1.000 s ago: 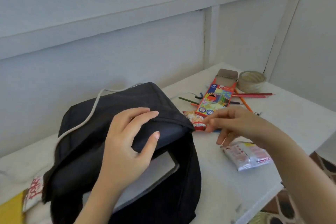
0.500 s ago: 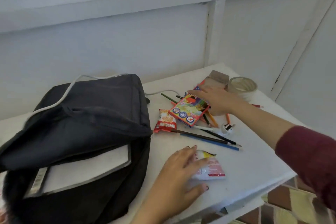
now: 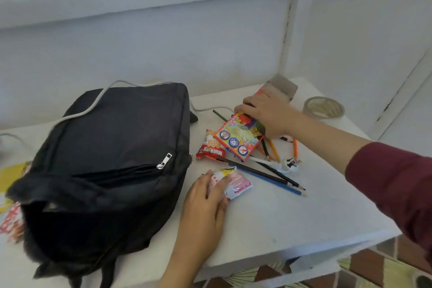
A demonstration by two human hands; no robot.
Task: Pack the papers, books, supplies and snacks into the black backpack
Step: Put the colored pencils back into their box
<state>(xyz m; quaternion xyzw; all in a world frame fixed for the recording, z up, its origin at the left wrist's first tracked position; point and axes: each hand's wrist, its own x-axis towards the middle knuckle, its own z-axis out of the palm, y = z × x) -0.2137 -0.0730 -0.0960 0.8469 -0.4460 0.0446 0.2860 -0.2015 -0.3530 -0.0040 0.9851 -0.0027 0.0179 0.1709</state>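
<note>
The black backpack (image 3: 112, 147) lies on the white table (image 3: 292, 222) at the left, its mouth facing me and its inside dark. My right hand (image 3: 264, 112) grips the colourful pencil box (image 3: 238, 139) near its open flap, and the box is tilted up over loose coloured pencils (image 3: 268, 174). My left hand (image 3: 207, 196) lies over a pink-and-white snack packet (image 3: 238, 184) just right of the backpack, fingers and thumb pinching its crumpled near end. A red snack packet (image 3: 208, 148) lies between the backpack and the pencil box.
A roll of clear tape (image 3: 323, 107) stands at the back right. A small sharpener (image 3: 292, 161) lies among the pencils. A white cable (image 3: 93, 105) runs over the backpack's top. Printed paper (image 3: 11, 220) sticks out under the backpack's left side. The table's front edge is close.
My right hand has closed on the pencil box and tipped it up. My left hand has curled on the snack packet. The backpack's flap has dropped and hides the white papers inside.
</note>
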